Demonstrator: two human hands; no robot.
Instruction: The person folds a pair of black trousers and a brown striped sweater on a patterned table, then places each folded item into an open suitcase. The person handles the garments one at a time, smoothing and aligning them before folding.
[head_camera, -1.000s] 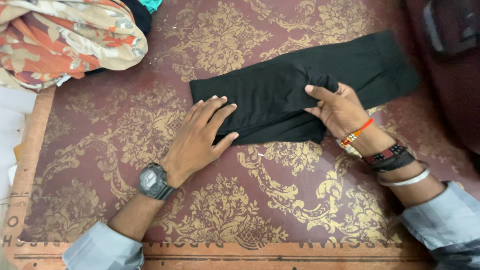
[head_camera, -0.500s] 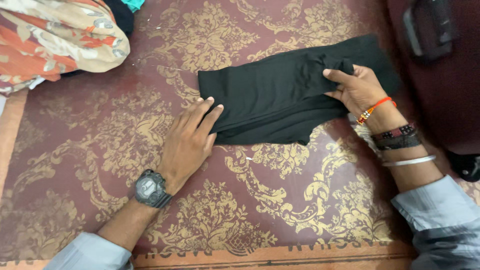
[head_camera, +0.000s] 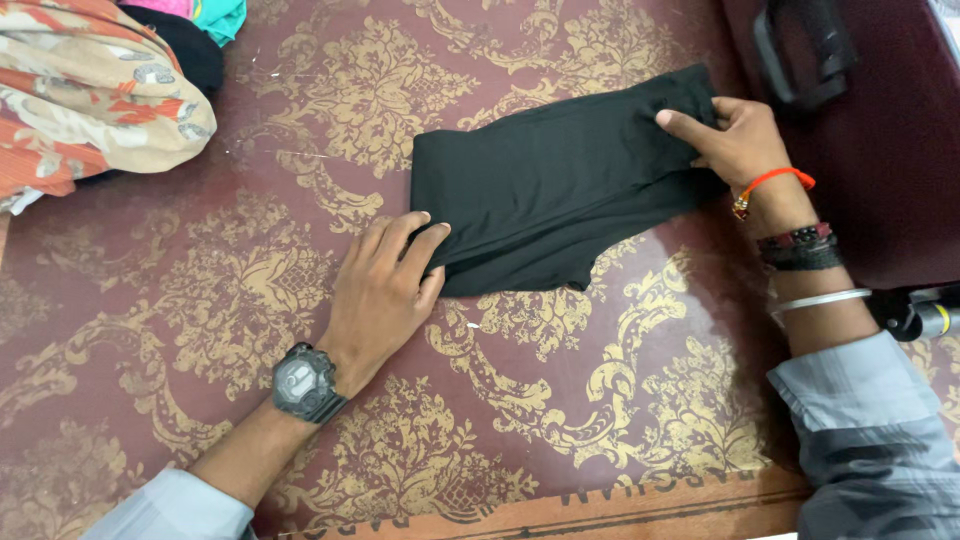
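two hands (head_camera: 385, 290) — one black garment (head_camera: 540, 190), one wristwatch (head_camera: 303, 382)

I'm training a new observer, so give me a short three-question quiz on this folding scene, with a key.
1. True or false: the left hand lies flat on the near left corner of the black garment.
2. Which end of the garment does the right hand grip? A) far right end B) near left corner C) middle
3. What lies at the top left of the patterned maroon and gold cloth?

Key: 1 true. 2 A. 3 a floral orange and cream fabric bundle.
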